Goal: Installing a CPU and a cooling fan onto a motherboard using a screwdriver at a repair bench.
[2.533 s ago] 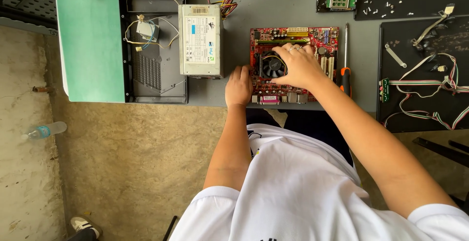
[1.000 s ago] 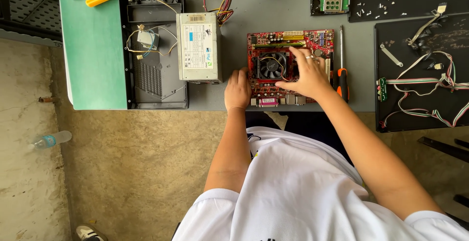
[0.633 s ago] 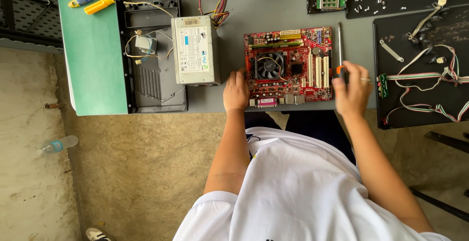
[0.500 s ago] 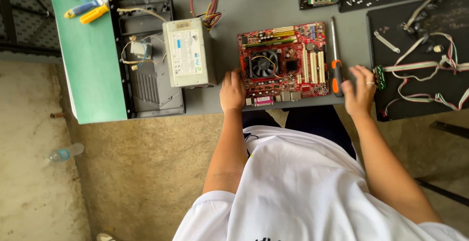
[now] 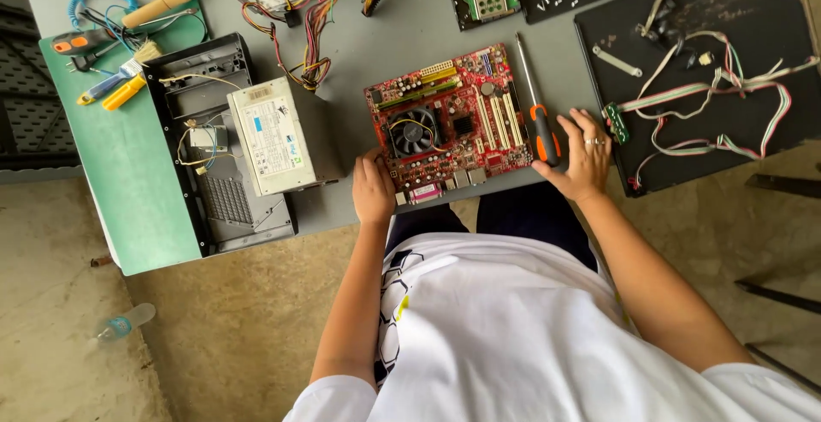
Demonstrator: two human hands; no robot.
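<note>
A red motherboard with a round black fan lies on the grey table in front of me. My left hand grips the board's near left corner, fingers curled on its edge. A screwdriver with an orange and black handle lies along the board's right side, shaft pointing away from me. My right hand rests on the table beside that handle. Its fingers are spread and the thumb touches the handle's near end.
A grey power supply sits on a black computer case over a green mat at left. Coloured wires run behind. A black mat with ribbon cables lies at right. Hand tools at far left; a bottle on the floor.
My right hand has left the fan on the motherboard and moved right to the screwdriver handle. The left hand has stayed at the board's corner. The view has shifted.
</note>
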